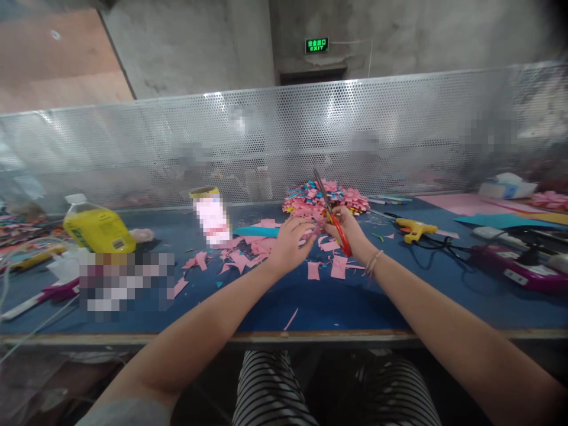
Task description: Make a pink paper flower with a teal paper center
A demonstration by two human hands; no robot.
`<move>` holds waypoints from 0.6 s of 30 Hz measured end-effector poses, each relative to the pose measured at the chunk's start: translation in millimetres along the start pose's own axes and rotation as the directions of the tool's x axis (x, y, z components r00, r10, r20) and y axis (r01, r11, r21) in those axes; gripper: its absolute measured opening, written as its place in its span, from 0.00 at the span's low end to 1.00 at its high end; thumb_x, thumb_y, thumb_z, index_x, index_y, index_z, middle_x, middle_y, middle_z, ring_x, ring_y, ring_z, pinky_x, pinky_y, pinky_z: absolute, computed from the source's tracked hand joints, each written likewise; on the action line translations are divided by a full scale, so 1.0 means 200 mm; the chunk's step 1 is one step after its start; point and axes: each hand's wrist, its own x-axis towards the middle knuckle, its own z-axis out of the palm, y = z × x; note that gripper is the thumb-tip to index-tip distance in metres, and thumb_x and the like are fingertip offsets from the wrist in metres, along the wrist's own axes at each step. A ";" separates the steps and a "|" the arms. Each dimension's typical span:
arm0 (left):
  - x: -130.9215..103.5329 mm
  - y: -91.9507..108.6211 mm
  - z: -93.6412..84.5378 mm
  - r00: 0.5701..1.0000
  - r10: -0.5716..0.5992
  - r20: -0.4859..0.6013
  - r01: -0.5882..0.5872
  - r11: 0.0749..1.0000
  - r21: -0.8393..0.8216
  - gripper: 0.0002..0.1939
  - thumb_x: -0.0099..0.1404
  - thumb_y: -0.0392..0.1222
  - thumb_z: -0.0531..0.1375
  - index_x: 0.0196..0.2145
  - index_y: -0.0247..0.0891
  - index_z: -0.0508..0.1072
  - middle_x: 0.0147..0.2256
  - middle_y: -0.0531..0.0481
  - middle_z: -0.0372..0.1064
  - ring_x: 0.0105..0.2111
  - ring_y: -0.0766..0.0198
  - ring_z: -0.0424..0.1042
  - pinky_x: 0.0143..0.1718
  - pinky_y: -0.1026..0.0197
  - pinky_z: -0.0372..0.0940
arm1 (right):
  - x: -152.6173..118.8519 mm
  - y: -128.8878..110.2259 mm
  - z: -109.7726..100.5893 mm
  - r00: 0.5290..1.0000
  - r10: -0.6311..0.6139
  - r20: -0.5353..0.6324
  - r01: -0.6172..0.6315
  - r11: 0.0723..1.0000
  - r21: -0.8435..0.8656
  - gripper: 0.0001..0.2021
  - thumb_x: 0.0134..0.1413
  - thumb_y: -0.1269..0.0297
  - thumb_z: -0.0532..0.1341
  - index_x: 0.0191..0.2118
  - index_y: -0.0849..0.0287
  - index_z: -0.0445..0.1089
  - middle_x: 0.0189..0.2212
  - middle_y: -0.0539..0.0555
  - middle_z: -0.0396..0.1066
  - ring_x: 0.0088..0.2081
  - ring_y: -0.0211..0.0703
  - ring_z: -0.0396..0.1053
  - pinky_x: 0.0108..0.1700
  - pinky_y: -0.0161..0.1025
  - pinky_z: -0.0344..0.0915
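My right hand (351, 228) is closed around red-handled scissors (327, 201), whose blades point up and away from me. Its fingertips meet those of my left hand (293, 241) over a small bit of pink paper (316, 231), which the left fingers appear to pinch. Fingers hide most of that bit. Pink paper scraps (244, 254) lie around both hands, with a blue paper strip (257, 231) just beyond the left one. Behind the hands rises a heap of pink and blue paper pieces (306, 198).
A phone-like lit screen (213, 219) leans upright against a yellow roll (205, 192). At left stands a bottle of yellow liquid (100, 225). A yellow glue gun (415, 229), its cord and a purple device (517, 269) occupy the right. Perforated metal (248, 142) closes off the back.
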 end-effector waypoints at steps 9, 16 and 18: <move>0.00 -0.02 0.00 0.978 -0.198 -0.069 0.202 0.978 0.050 0.02 0.51 0.40 0.60 0.26 0.41 0.70 0.29 0.49 0.68 0.30 0.61 0.65 0.39 0.57 0.56 | -0.05 -0.02 0.04 0.991 0.037 0.132 -0.045 0.997 0.062 0.21 0.32 0.60 0.63 0.29 0.54 0.48 0.22 0.44 0.60 0.21 0.34 0.59 0.23 0.34 0.57; 0.00 0.01 0.03 0.930 -0.363 -0.067 0.357 0.930 -0.087 0.08 0.49 0.38 0.60 0.21 0.38 0.62 0.22 0.53 0.63 0.24 0.67 0.63 0.26 0.64 0.56 | -0.07 -0.05 0.06 0.990 0.074 0.123 -0.086 0.991 0.101 0.20 0.34 0.63 0.63 0.29 0.54 0.48 0.21 0.44 0.59 0.18 0.32 0.57 0.19 0.32 0.53; 0.01 0.01 0.03 0.906 -0.418 -0.064 0.399 0.895 -0.201 0.09 0.48 0.36 0.60 0.21 0.38 0.60 0.22 0.54 0.63 0.23 0.68 0.64 0.27 0.64 0.58 | -0.06 -0.05 0.07 0.990 0.065 0.126 -0.080 0.990 0.117 0.20 0.33 0.62 0.63 0.29 0.54 0.48 0.21 0.44 0.59 0.18 0.31 0.56 0.18 0.32 0.53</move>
